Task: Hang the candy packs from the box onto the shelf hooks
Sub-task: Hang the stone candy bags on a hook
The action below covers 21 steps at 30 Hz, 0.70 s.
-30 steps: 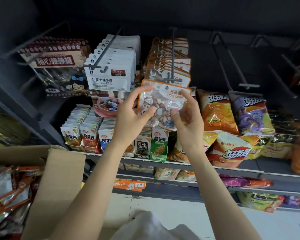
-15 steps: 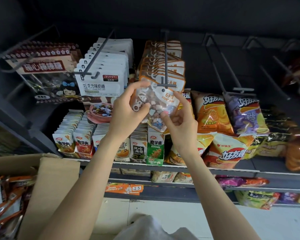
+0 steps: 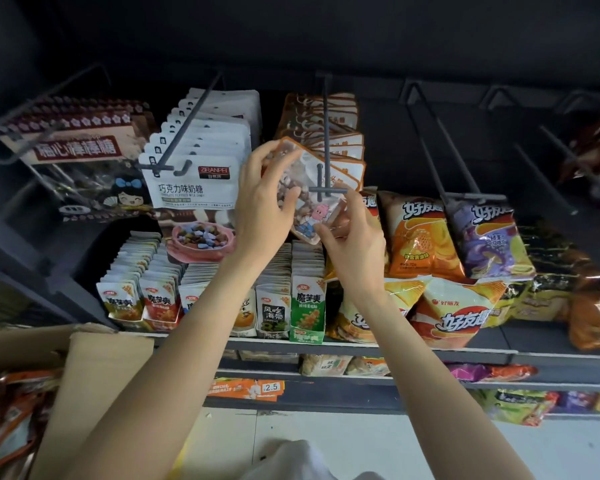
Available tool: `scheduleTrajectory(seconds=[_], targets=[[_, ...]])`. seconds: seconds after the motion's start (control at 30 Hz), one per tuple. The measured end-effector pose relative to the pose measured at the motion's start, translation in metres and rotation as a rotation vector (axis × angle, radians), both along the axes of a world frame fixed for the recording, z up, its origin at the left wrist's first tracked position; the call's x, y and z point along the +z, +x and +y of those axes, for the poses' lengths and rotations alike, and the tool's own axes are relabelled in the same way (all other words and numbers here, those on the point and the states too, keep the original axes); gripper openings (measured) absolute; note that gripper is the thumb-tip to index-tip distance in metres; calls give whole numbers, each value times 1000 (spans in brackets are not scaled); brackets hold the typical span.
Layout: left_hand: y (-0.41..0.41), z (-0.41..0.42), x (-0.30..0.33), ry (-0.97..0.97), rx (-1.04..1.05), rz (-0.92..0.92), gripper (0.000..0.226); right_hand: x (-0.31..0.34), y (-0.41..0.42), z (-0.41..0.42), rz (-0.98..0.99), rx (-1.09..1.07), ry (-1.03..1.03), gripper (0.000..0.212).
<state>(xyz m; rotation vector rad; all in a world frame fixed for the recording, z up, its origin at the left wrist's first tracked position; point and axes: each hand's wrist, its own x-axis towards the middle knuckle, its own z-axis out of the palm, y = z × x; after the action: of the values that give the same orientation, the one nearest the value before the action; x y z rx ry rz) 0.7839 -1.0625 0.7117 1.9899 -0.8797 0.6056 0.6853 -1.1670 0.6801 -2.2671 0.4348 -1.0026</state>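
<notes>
Tilted further since 0.5 s ago, 1 clear orange-edged candy pack (image 3: 305,199) sits at the tip of 1 dark metal shelf hook (image 3: 325,147). Both hands clamp it: left hand (image 3: 262,202), right hand (image 3: 355,247). Behind hang about 6 matching packs (image 3: 340,147).

Shop: snack-stocked shelf hooks (image 3: 326,140)

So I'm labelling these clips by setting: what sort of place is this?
Likely a shop's snack aisle: candy packs on peg hooks, chip bags on a shelf, a price tag.
</notes>
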Motion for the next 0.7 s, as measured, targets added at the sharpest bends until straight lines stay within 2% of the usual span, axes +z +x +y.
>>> scheduleTrajectory(seconds=[0.2,0.4,0.5,0.57,0.7], targets=[[-13,-3,-5,9,42,34,54,-1,-9,0,59,-127,-214,52],[-40,5,-3,57,-9,145,66,6,-28,4,77,-99,-214,58],[-56,16,4,74,-8,193,71,11,-41,10,29,-79,-203,49],[-70,28,8,61,-31,193,69,15,-53,17,-44,-61,-205,40],[-108,63,10,-30,-12,126,49,24,-80,47,-187,42,-298,23]])
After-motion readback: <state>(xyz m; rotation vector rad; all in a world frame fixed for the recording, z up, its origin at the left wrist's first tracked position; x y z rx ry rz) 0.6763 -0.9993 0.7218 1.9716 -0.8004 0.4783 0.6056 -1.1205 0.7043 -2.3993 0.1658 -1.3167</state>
